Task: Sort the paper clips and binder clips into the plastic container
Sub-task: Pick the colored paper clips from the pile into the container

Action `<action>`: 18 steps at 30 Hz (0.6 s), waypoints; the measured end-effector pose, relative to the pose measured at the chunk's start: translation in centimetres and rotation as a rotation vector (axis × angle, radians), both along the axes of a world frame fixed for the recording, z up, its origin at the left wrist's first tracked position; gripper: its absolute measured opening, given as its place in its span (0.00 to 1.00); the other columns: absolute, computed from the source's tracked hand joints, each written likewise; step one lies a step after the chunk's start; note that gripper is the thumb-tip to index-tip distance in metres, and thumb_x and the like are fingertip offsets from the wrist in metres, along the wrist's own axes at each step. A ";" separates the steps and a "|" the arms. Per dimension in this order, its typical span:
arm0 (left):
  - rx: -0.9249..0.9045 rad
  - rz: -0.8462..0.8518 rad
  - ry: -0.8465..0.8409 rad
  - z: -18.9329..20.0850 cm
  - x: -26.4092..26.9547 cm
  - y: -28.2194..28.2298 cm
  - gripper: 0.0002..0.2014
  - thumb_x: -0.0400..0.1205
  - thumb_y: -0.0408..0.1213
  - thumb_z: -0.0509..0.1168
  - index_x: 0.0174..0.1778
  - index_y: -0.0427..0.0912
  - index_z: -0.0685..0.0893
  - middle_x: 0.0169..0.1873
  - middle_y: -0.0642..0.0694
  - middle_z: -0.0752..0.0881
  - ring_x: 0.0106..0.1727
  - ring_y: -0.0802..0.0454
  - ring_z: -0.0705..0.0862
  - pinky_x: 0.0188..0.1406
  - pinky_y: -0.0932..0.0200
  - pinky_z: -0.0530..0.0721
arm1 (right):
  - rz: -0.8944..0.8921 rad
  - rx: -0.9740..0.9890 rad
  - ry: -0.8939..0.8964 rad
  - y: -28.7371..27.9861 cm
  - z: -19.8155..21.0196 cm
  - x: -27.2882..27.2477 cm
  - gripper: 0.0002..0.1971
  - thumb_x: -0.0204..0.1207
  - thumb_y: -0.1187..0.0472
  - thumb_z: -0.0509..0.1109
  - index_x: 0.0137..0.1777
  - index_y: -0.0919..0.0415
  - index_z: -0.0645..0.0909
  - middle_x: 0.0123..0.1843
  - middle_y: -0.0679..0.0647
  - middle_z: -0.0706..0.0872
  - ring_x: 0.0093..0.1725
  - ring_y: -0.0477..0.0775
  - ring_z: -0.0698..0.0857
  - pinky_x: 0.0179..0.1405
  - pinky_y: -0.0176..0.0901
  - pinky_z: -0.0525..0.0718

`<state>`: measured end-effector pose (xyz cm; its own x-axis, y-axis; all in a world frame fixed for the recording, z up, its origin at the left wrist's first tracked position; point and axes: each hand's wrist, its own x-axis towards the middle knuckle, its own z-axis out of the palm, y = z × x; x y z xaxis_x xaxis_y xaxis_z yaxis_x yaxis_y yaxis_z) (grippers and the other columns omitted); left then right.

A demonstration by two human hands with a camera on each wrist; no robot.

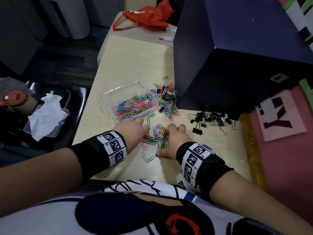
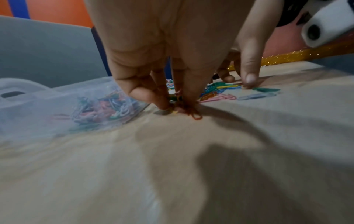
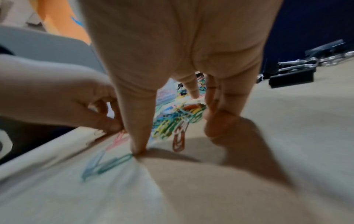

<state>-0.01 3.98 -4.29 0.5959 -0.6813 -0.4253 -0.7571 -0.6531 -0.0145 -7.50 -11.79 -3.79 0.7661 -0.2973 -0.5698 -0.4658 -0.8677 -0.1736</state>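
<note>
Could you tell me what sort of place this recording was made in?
Probably an office or craft workspace, though that is a guess. A pale wooden desk holds heaps of coloured paper clips, black binder clips and a clear plastic container, beside a dark blue box and pink paper signs.

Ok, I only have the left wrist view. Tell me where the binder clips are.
Observer: A pile of black binder clips lies on the table, to the right of both hands.
Operator: Check for any others.
Observer: A few more sit in a mixed heap against the right side of the plastic container.
Operator: Report the right hand.
Observer: The right hand curls round a bunch of paper clips, thumb tip on the table.
</note>
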 end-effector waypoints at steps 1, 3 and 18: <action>-0.002 0.008 -0.004 0.1 0.1 0.0 0.22 0.75 0.28 0.64 0.65 0.45 0.72 0.56 0.41 0.75 0.57 0.40 0.77 0.53 0.47 0.82 | 0.034 0.020 -0.024 0.2 -0.1 0.1 0.49 0.59 0.44 0.83 0.76 0.53 0.58 0.67 0.56 0.61 0.63 0.62 0.78 0.63 0.52 0.81; -0.010 0.025 0.004 0.2 0.2 -0.1 0.17 0.76 0.28 0.63 0.61 0.42 0.73 0.52 0.41 0.75 0.53 0.40 0.80 0.48 0.47 0.83 | 0.107 0.075 -0.087 0.7 -0.4 0.4 0.44 0.63 0.46 0.81 0.75 0.50 0.61 0.66 0.55 0.61 0.63 0.61 0.77 0.65 0.52 0.79; -0.149 0.130 0.056 1.1 1.5 0.3 0.09 0.80 0.36 0.65 0.53 0.44 0.74 0.46 0.43 0.78 0.46 0.39 0.83 0.42 0.46 0.85 | 0.121 0.078 -0.169 -0.2 0.6 3.9 0.12 0.77 0.64 0.67 0.59 0.55 0.77 0.62 0.57 0.76 0.58 0.59 0.79 0.53 0.43 0.74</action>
